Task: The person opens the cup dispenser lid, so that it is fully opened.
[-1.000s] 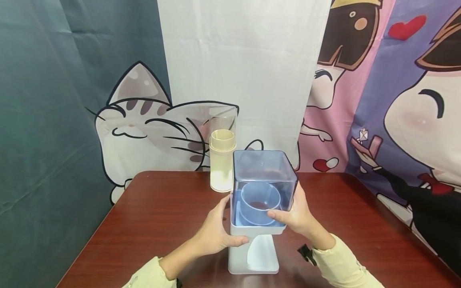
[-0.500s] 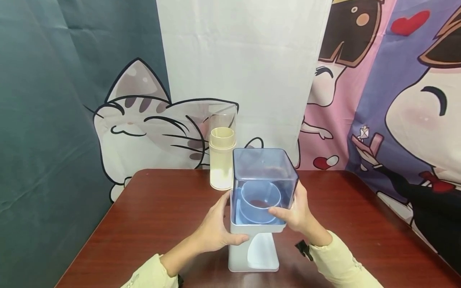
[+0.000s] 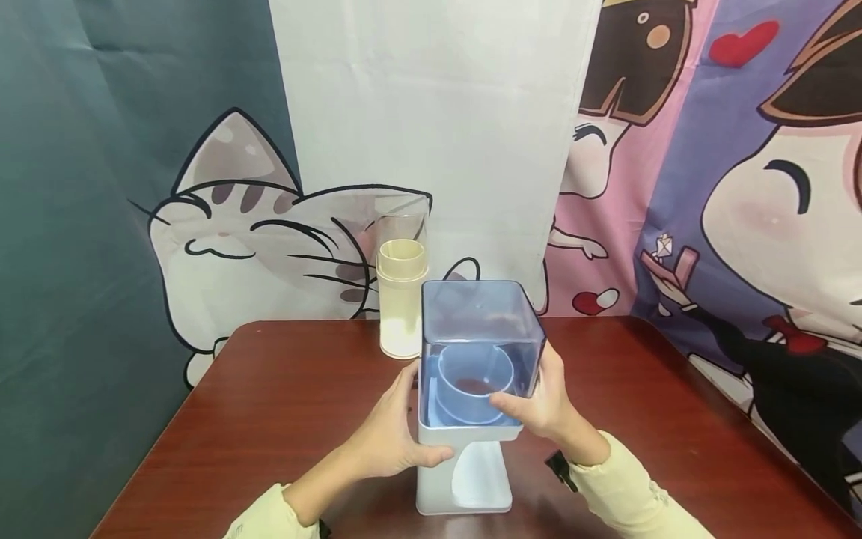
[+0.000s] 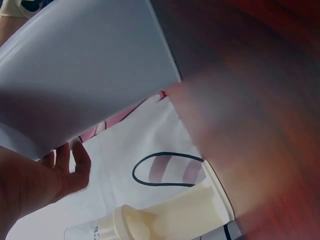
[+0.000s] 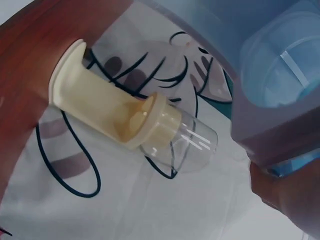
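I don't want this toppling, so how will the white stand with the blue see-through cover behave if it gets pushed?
The white stand looks tall and narrow, so a high push could tip it. It looks hard and straight-sided, so it should stay stiff. The smooth, shiny blue cover may feel slippery.

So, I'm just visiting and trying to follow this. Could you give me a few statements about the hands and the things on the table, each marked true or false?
1. The left hand grips the white stand. True.
2. The right hand has its thumb over the front of the blue cover. True.
3. The blue cover hides everything inside it. False: a round ring shows through it.
4. A cream stand is farther back than the white stand. True.
5. Both hands are on the cream stand. False: neither touches it.
6. The white stand lies on its side. False: it is upright.
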The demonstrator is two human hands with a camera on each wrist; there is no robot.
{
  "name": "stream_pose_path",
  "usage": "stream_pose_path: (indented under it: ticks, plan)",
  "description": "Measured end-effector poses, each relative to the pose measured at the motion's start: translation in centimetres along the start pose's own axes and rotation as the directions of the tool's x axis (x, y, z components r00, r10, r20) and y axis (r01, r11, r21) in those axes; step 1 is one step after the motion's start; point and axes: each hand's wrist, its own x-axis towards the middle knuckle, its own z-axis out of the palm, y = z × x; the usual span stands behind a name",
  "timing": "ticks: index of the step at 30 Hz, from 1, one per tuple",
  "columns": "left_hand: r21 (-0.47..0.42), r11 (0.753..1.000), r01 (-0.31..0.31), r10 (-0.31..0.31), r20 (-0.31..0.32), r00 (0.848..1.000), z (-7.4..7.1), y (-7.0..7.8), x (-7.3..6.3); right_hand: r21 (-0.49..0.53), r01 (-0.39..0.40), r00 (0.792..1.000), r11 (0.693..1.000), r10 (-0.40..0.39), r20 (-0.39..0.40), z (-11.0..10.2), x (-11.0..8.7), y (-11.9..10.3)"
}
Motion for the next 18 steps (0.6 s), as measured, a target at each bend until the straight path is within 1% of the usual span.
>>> stream_pose_path:
  ticks: [2, 4, 7, 11, 14, 16, 18]
  plan:
    - [0.002, 1.000, -0.009, 0.009, -0.008, 1.000, 0.00, 0.05, 0.04, 0.000, 0.029, 1.000, 1.000, -0.029, -0.006, 0.06, 0.09, -0.01]
    - [0.001, 1.000, -0.014, 0.014, -0.009, 1.000, 0.04, 0.08, 0.09, 0.000, 0.033, 0.999, 0.999, -0.033, -0.010, -0.02, 0.05, 0.00]
    - [0.002, 1.000, -0.024, 0.024, 0.003, 1.000, 0.10, 0.11, 0.25, -0.019, -0.004, 1.000, 1.000, 0.004, -0.019, -0.24, -0.11, 0.08]
    - [0.037, 0.999, -0.013, 0.013, 0.021, 1.000, -0.03, 0.12, 0.41, -0.016, -0.069, 0.997, 0.997, 0.069, -0.040, -0.36, -0.31, 0.14]
    - [0.035, 0.999, 0.001, -0.003, 0.040, 0.999, 0.00, 0.05, 0.58, -0.006, -0.113, 0.992, 0.994, 0.112, -0.051, -0.50, -0.39, -0.05]
    - [0.042, 0.999, 0.005, -0.007, 0.046, 0.999, 0.02, 0.05, 0.58, -0.009, -0.125, 0.991, 0.992, 0.125, -0.053, -0.55, -0.39, -0.19]
    - [0.046, 0.999, 0.005, -0.007, 0.043, 0.999, 0.01, 0.06, 0.51, -0.014, -0.115, 0.992, 0.993, 0.114, -0.050, -0.52, -0.32, -0.22]
